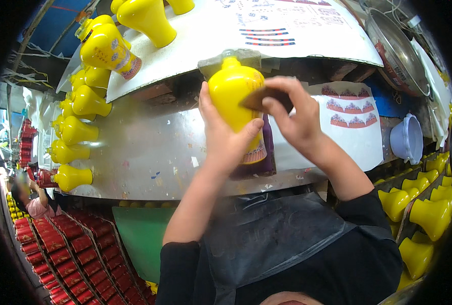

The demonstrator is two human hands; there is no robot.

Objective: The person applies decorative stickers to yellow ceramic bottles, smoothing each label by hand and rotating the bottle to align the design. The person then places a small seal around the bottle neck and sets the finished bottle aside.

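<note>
A glossy yellow bottle (228, 91) with a wide shoulder and a patterned band near its base lies tilted over the near edge of the work table. My left hand (223, 140) is closed around its side, thumb across the lower body. Faint printing shows on the bottle's right side. In my right hand (302, 117) is a thin, dark brown flat scraper (256, 99), its edge against the bottle's printed side. Under the bottle is a dark purple cloth (268, 145). The bottle's neck rests by a grey block (208, 66).
White sheets carry crown-shaped decals (349, 107) at right and strip decals (267, 38) farther back. Yellow bottles (76, 129) line the table's left side; a decorated one (106, 48) stands behind. A lavender bucket (406, 140) and metal pan (396, 46) are at right. Racks of red pieces (73, 254) fill the lower left.
</note>
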